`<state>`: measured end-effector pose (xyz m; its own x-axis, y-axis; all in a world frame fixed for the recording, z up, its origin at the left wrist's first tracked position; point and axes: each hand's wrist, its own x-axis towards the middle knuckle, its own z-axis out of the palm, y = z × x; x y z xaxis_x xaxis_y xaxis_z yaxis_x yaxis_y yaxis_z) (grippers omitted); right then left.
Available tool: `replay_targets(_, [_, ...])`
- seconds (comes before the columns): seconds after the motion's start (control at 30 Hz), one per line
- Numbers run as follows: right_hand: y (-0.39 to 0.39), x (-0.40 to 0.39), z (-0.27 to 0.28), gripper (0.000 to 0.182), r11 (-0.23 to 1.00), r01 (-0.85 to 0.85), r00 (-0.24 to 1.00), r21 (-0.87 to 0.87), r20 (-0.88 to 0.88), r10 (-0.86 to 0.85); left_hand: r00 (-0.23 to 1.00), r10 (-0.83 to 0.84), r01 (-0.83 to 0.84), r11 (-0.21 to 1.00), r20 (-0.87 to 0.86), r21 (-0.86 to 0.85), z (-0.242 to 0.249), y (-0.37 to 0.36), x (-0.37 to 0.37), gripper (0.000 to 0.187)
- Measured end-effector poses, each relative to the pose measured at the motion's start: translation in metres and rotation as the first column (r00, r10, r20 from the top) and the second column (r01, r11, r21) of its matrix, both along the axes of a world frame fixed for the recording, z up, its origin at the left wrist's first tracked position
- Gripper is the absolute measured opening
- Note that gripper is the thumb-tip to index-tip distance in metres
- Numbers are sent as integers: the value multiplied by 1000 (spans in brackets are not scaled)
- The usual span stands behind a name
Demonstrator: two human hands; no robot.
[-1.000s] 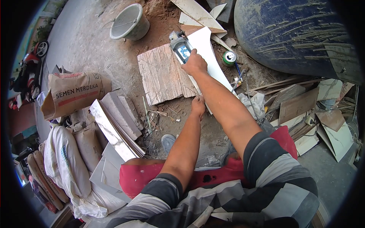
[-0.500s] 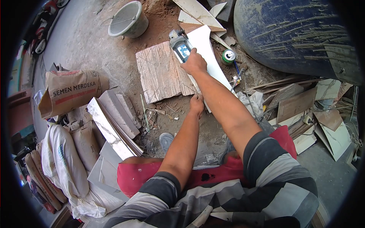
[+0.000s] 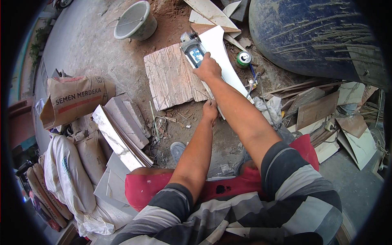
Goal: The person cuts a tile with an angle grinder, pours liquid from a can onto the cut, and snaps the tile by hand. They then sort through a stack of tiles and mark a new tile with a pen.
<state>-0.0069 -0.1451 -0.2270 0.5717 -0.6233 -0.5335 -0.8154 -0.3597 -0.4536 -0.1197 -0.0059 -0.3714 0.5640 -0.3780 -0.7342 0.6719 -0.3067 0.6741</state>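
My right hand (image 3: 208, 67) is closed around the body of a grey and blue angle grinder (image 3: 193, 51). The tool lies over the left edge of a long white tile (image 3: 215, 44), its metal head pointing away from me; its disc cannot be made out. My left hand (image 3: 210, 111) is closed at the near end of the tile, on its left edge, with the fingertips partly hidden. Under the tile's left side rests a pinkish, grooved stone slab (image 3: 168, 77) on the dirt.
A grey bucket (image 3: 138, 22) stands at the upper left. A green can (image 3: 243, 59) and a blue drum (image 3: 310, 36) are on the right. Tile offcuts (image 3: 317, 110) lean at the right, a stack of tile strips (image 3: 118, 136) at the left, near a cement bag (image 3: 77, 98).
The view has shifted slightly, so things appear a little further left. Both hands, the angle grinder and the tile keep nearly the same places relative to each other.
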Motion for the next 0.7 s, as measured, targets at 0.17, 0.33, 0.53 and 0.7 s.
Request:
replay_targets(0.17, [1,-2,-1,79,1000,7,1000,5,-15,-7,1000,-15,15,1000,-4,26,7,0,2,28])
replay_targets(0.33, [3,-4,-8,73,1000,9,1000,-24,17,-8,1000,-3,3,1000,-14,4,1,-1,2,29])
replay_targets(0.53, [4,-9,-9,72,1000,17,1000,-22,19,-16,1000,-19,18,999,11,46,-10,1,1,28])
replay_targets(0.7, [5,-12,0,74,1000,21,1000,10,-10,-21,1000,-15,16,998,-21,59,-1,0,3,28])
